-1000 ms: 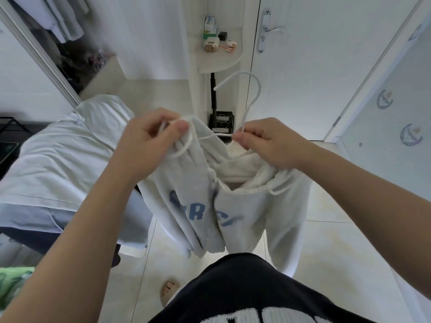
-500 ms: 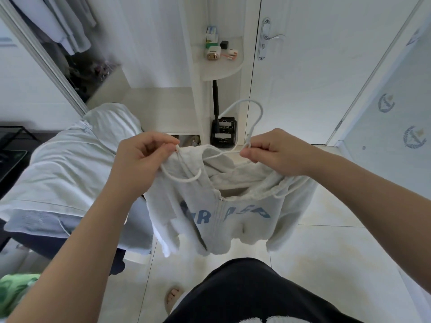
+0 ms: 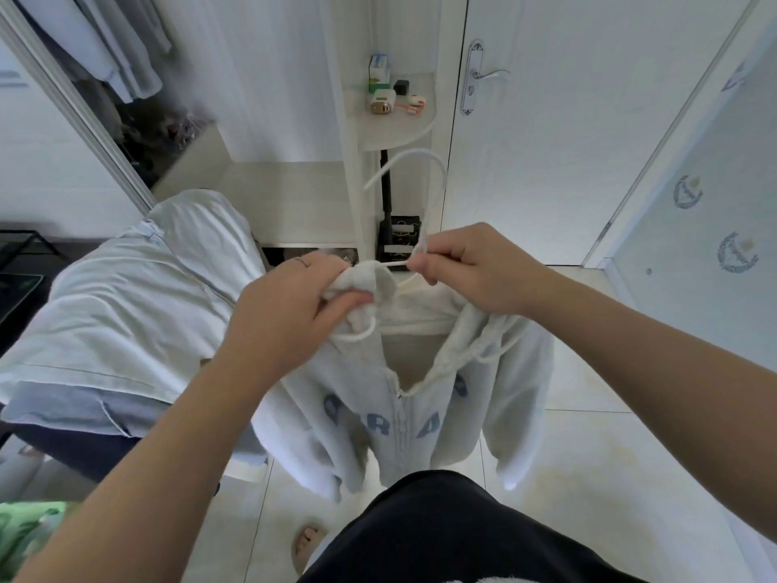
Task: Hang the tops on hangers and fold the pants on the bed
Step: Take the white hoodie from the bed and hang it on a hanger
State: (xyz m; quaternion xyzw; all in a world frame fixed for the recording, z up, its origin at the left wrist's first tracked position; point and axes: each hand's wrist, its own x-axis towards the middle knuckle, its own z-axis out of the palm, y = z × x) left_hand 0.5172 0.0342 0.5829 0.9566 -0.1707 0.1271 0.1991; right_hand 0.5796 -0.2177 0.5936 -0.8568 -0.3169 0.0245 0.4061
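Observation:
A pale grey zip hoodie with blue letters hangs in front of me over the floor. My left hand grips its left shoulder and collar fabric. My right hand pinches the neck of a white hanger, whose hook rises above my fingers; the hanger's arms are hidden inside the hoodie. The zip is partly open at the chest and the sleeves hang down on both sides.
The bed with light blue bedding lies at my left. An open wardrobe with hung clothes is at top left. A white shelf with small items and a shut door stand ahead. Tiled floor lies below.
The hoodie has spread out and now hangs straighter, its zip front facing me. My left hand has shifted right along the collar toward my right hand, which keeps pinching the hanger.

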